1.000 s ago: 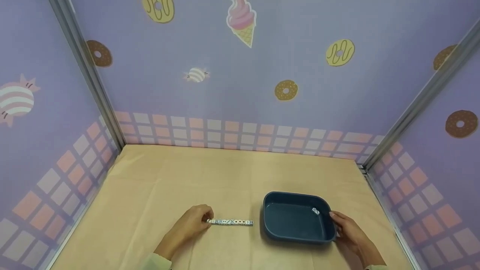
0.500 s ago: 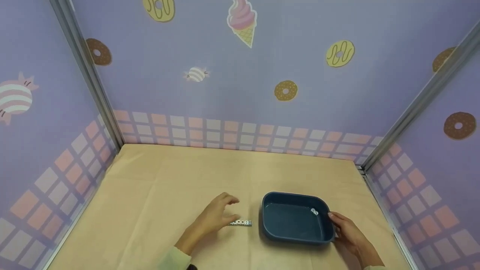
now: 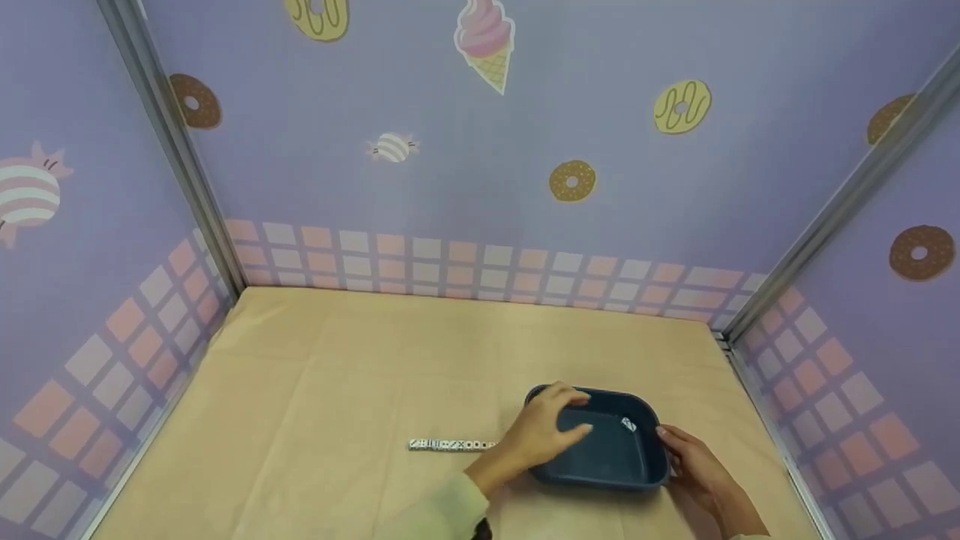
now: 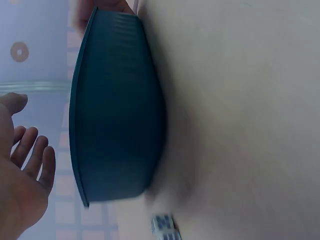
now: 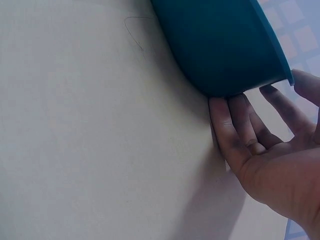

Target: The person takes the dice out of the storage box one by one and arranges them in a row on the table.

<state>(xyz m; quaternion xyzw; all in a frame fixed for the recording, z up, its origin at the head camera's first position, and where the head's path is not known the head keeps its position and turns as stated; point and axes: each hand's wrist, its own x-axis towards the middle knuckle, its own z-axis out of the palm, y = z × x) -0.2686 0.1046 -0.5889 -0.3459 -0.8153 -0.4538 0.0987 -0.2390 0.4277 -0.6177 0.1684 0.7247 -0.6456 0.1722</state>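
A row of small white dice with dark marks (image 3: pixel 442 445) lies on the cloth left of a dark blue rectangular dish (image 3: pixel 600 478). Its right end is hidden behind my left forearm; two dice (image 4: pixel 163 223) show low in the left wrist view. My left hand (image 3: pixel 541 429) is over the left side of the dish, thumb and fingers spread apart and holding nothing. My right hand (image 3: pixel 696 463) grips the dish's right end, thumb at the rim and fingers (image 5: pixel 227 127) against the lower wall. Inside the dish, toward the right, lie small white dice (image 3: pixel 628 424).
A beige cloth (image 3: pixel 360 360) covers the table. Purple walls (image 3: pixel 450 187) with sweets printed on them stand at the back and both sides, joined by grey metal posts (image 3: pixel 180 165). A thin dark hair-like strand (image 5: pixel 131 30) lies near the dish.
My left hand has left the row's left end and moved right, its fingers opening, until over the dish. The row and my right hand's grip on the dish stay the same.
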